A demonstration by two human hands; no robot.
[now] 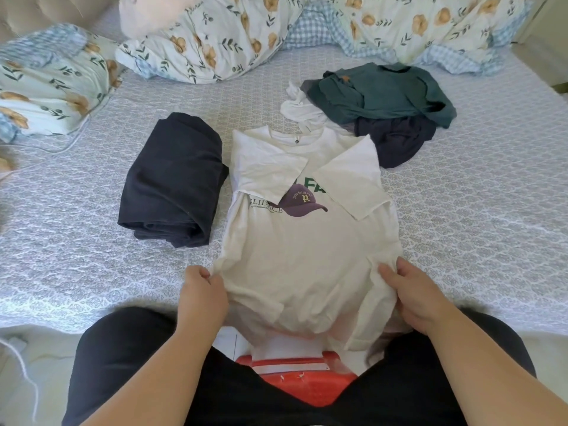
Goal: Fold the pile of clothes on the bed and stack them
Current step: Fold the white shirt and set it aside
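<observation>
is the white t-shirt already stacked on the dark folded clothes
No, the white t-shirt lies on the bed beside the dark folded clothes, its hem held by both hands.

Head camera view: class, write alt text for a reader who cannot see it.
Both hands, left hand and right hand, grip the bottom hem of a white T-shirt lying on a bed, its sleeves folded in. A folded dark garment lies to its left, an unfolded pile beyond it to the right.
</observation>
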